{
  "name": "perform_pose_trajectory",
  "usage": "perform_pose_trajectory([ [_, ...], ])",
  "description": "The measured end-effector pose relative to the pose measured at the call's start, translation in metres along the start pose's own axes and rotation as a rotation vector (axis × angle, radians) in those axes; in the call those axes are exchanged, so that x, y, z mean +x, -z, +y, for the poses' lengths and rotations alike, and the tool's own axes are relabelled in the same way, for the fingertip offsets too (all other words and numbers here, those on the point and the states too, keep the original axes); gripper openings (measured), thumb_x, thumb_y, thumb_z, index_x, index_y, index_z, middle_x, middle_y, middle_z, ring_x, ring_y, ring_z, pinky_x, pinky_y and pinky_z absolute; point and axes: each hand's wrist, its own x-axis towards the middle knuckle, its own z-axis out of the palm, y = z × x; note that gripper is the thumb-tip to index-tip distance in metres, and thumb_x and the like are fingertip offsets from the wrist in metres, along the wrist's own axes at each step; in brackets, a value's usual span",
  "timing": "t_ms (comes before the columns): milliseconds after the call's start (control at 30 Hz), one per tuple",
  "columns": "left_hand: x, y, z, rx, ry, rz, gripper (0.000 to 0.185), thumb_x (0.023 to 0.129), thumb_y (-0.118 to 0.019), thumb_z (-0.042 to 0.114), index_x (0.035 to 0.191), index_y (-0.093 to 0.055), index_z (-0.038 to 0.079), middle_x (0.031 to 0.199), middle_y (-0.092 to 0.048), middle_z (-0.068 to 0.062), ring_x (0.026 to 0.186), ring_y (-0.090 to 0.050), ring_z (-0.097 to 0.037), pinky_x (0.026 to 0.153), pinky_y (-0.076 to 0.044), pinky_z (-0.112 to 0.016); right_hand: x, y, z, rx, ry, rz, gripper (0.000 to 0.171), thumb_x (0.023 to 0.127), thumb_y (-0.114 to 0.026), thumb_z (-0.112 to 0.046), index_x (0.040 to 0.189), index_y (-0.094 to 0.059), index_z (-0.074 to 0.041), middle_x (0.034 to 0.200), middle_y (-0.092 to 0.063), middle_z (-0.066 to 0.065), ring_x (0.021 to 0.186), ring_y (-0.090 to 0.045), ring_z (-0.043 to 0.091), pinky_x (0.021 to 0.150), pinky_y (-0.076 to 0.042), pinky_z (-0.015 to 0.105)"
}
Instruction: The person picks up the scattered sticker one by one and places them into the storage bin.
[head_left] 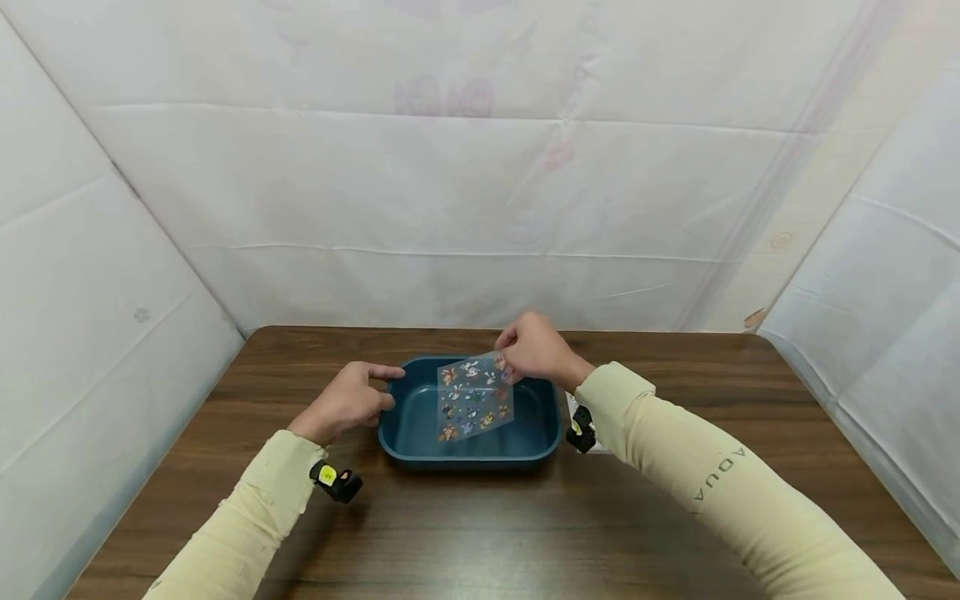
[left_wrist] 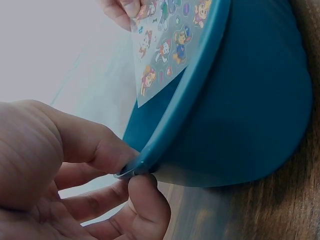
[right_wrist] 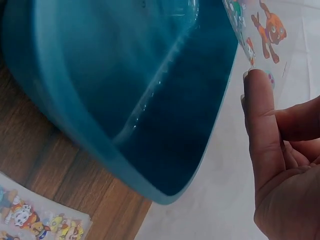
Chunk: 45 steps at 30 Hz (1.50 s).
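A teal rectangular tray (head_left: pixel 542 433) sits in the middle of a dark wooden table (head_left: pixel 480 525). My left hand (head_left: pixel 351 398) pinches the tray's left rim (left_wrist: pixel 150 157) between thumb and forefinger. My right hand (head_left: pixel 531 348) pinches the top corner of a clear sheet of cartoon stickers (head_left: pixel 474 397) and holds it upright over the tray. In the left wrist view the sticker sheet (left_wrist: pixel 167 47) hangs just inside the rim. The right wrist view shows my fingers (right_wrist: pixel 260 115) behind the sheet (right_wrist: pixel 260 30), above the tray's inner wall (right_wrist: pixel 125 85).
A second sticker sheet (right_wrist: pixel 35 215) lies flat on the table just right of the tray. White sheeting walls (head_left: pixel 465 183) close in the table at the back and both sides. Bare tabletop lies in front of the tray.
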Motion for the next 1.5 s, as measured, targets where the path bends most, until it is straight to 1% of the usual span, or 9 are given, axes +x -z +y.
perform_pose_trajectory([
  [167, 0.0, -0.002, 0.001, 0.002, -0.003, 0.005, 0.055, 0.094, -0.058, -0.004, 0.148, -0.057, 0.004, 0.098, -0.064, -0.013, 0.047, -0.039, -0.015, 0.058, -0.045, -0.035, 0.001, -0.003, -0.003, -0.027, 0.008, 0.002, 0.027, 0.092, -0.059, 0.004, 0.112, -0.076, 0.008, 0.085, -0.077, 0.017, 0.06, -0.072, 0.015, 0.062, -0.063, 0.032],
  [300, 0.002, -0.001, 0.001, -0.003, -0.006, 0.001, 0.055, 0.094, -0.058, -0.004, 0.149, -0.056, 0.003, 0.068, -0.056, 0.0, 0.046, -0.038, -0.014, 0.058, -0.046, -0.034, 0.003, -0.005, -0.003, -0.037, 0.002, 0.001, 0.026, 0.091, -0.057, 0.005, 0.107, -0.077, 0.007, 0.076, -0.077, 0.014, 0.059, -0.073, 0.015, 0.063, -0.063, 0.035],
  [567, 0.001, -0.002, -0.002, -0.012, 0.008, 0.011, 0.054, 0.095, -0.057, -0.003, 0.148, -0.057, 0.004, 0.137, -0.056, -0.022, 0.048, -0.036, -0.014, 0.06, -0.047, -0.035, 0.01, -0.014, -0.002, -0.111, 0.02, -0.021, 0.022, 0.095, -0.059, 0.001, 0.091, -0.08, 0.004, 0.076, -0.078, 0.012, 0.059, -0.074, 0.014, 0.062, -0.063, 0.033],
  [700, 0.002, -0.003, -0.003, -0.013, -0.004, 0.011, 0.054, 0.094, -0.056, -0.004, 0.148, -0.057, 0.003, 0.133, -0.059, -0.021, 0.048, -0.035, -0.013, 0.059, -0.045, -0.034, 0.012, -0.018, -0.002, -0.164, 0.018, -0.026, 0.024, 0.095, -0.059, 0.001, 0.081, -0.079, 0.003, 0.074, -0.077, 0.01, 0.057, -0.073, 0.014, 0.061, -0.062, 0.032],
  [800, 0.003, -0.003, -0.002, -0.009, -0.007, 0.011, 0.054, 0.094, -0.056, -0.004, 0.148, -0.057, 0.003, 0.095, -0.062, -0.013, 0.048, -0.036, -0.013, 0.059, -0.045, -0.034, 0.013, -0.02, -0.003, -0.203, 0.019, -0.032, 0.028, 0.095, -0.059, 0.002, 0.073, -0.077, 0.0, 0.071, -0.076, 0.008, 0.056, -0.072, 0.013, 0.062, -0.063, 0.035],
  [900, 0.003, -0.003, -0.001, -0.008, -0.006, 0.016, 0.054, 0.094, -0.056, -0.004, 0.148, -0.057, 0.003, 0.087, -0.059, -0.009, 0.048, -0.036, -0.014, 0.058, -0.045, -0.034, 0.014, -0.022, -0.003, -0.245, 0.017, -0.043, 0.032, 0.095, -0.06, 0.001, 0.066, -0.074, -0.002, 0.065, -0.075, 0.006, 0.054, -0.072, 0.013, 0.065, -0.064, 0.039],
  [1100, 0.004, -0.003, 0.0, -0.015, -0.009, 0.005, 0.054, 0.096, -0.056, -0.004, 0.149, -0.056, 0.003, 0.14, -0.056, -0.023, 0.049, -0.037, -0.013, 0.059, -0.045, -0.032, 0.015, -0.023, -0.003, -0.291, 0.015, -0.055, 0.034, 0.093, -0.06, 0.003, 0.062, -0.073, -0.003, 0.061, -0.073, 0.003, 0.054, -0.072, 0.016, 0.061, -0.063, 0.036],
  [1333, 0.003, -0.003, -0.003, -0.008, -0.017, 0.002, 0.053, 0.096, -0.057, -0.003, 0.149, -0.056, 0.003, 0.146, -0.052, -0.024, 0.048, -0.037, -0.013, 0.059, -0.047, -0.033, 0.013, -0.024, 0.0, -0.327, 0.041, -0.084, 0.046, 0.092, -0.06, 0.004, 0.049, -0.057, -0.012, 0.053, -0.067, 0.003, 0.059, -0.074, 0.03, 0.052, -0.057, 0.03],
  [1500, 0.002, -0.004, -0.002, -0.011, -0.022, 0.009, 0.054, 0.095, -0.057, -0.004, 0.149, -0.056, 0.002, 0.138, -0.055, -0.023, 0.048, -0.037, -0.014, 0.059, -0.046, -0.035, 0.013, -0.024, 0.002, -0.36, 0.012, -0.079, 0.04, 0.096, -0.061, 0.001, 0.058, -0.072, -0.006, 0.057, -0.069, 0.002, 0.056, -0.072, 0.023, 0.052, -0.057, 0.028],
])
